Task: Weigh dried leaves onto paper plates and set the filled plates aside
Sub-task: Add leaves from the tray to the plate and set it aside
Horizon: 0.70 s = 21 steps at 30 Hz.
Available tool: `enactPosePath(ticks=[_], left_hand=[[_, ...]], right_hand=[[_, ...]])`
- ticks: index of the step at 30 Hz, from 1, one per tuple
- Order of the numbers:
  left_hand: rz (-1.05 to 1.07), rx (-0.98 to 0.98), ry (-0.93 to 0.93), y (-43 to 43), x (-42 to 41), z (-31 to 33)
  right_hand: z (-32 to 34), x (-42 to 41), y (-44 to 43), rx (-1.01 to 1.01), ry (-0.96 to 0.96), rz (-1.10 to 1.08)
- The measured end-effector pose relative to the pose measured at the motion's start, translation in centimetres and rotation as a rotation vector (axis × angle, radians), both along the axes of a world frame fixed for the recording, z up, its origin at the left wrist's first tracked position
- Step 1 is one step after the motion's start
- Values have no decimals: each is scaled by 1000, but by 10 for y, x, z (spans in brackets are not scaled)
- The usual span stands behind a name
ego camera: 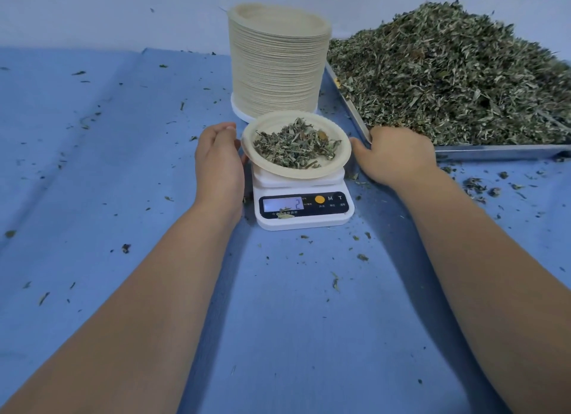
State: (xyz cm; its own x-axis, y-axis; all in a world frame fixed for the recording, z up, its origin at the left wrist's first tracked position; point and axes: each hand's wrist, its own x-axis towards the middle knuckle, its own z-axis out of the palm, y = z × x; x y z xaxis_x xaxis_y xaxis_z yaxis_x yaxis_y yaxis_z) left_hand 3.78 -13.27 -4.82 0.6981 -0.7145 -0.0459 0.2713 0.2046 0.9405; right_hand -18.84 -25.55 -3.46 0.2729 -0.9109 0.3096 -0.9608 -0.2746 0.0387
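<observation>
Paper plate (277,170) of dried leaves (296,147) tilts atop scale (304,220); left hand (217,157) and right hand (398,157) at its rim, fingertips hidden, grip indeterminable.

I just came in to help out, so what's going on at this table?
A person is portioning dried leaves. A beige paper plate carrying a small heap of dried green leaves sits slightly tilted on a white digital kitchen scale, whose display shows 2. The left hand and right hand flank the plate's rim; whether they grip it is unclear. Behind stands a tall stack of empty paper plates, and to the right a metal tray is heaped with loose leaves.
</observation>
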Motion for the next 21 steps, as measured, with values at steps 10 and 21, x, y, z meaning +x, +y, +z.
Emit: enactPosePath(ticks=[10, 21], left_hand=[[-14, 14, 4, 2, -1, 2], [-24, 46, -34, -2, 1, 0]], right_hand=[[-1, -1, -3, -10, -28, 34], [3, 0, -10, 22, -53, 20]])
